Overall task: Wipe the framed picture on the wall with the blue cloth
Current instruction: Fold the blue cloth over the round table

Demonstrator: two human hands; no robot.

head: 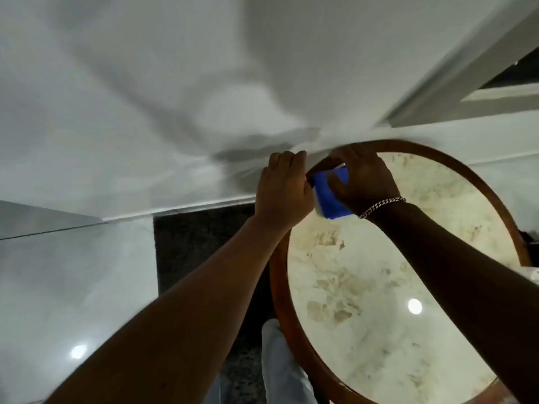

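Observation:
A folded blue cloth [331, 196] sits between my two hands above the far edge of a round table. My left hand [283, 191] grips its left side with curled fingers. My right hand [364, 182], with a silver bracelet on the wrist, covers its right side and top. Both hands are close to the white wall. No framed picture is in view; the frame is blurred.
The round table [291, 325] has a brown wooden rim and a marbled beige top, close against the white wall [145, 83]. A white door or window frame [455, 83] runs at the upper right. A dark rug [198, 246] lies left of the table on glossy tiles.

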